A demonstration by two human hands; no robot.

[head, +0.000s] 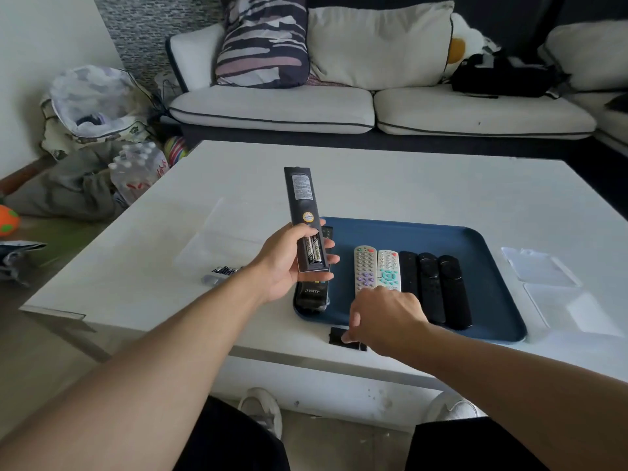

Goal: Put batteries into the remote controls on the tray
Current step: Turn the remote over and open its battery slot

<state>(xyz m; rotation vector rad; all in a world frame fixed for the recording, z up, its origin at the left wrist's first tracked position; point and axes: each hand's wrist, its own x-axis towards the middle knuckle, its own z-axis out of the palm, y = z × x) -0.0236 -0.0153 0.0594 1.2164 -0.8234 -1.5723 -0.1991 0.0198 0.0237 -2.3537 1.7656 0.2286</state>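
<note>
My left hand [289, 263] grips a long black remote [300, 198] back side up above the table, its open compartment showing two batteries [314, 250]. My right hand [384, 317] reaches down at the table's front edge, fingertips touching a small black battery cover [337, 336]. The blue tray [489, 266] holds two grey remotes [365, 268], three black remotes [431, 287] and another black remote [311, 297] at its left end, partly under my left hand. Loose batteries [222, 271] lie left of the tray.
Clear plastic packaging pieces [540, 266] lie on the white table [407, 185] right of the tray, and another clear sheet [210, 232] lies to its left. A sofa with cushions stands behind the table. Bags and bottles clutter the floor at the left.
</note>
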